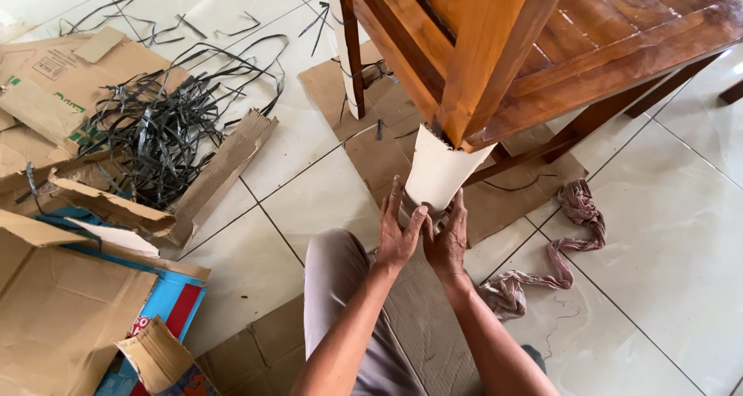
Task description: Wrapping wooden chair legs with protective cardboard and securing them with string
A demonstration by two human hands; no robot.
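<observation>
On the flattened brown cardboard sheet [433, 318] over the white tiled floor [665, 249], the left hand [398, 229] and right hand [447, 237] pressed together around the white paper wrapping [441, 171] on a brown wooden chair leg [484, 55]. A crumpled pinkish rag [576, 210] lay just right; tangled black plastic straps [162, 125] lay far left.

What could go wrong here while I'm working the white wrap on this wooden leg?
The left hand and right hand press the bottom of the white wrap, whose top edge looks torn; it may rip further. The wooden leg stands tilted above both hands and could shift onto the fingers. Loose black straps and a rag on the floor tiles could snag or trip.
</observation>
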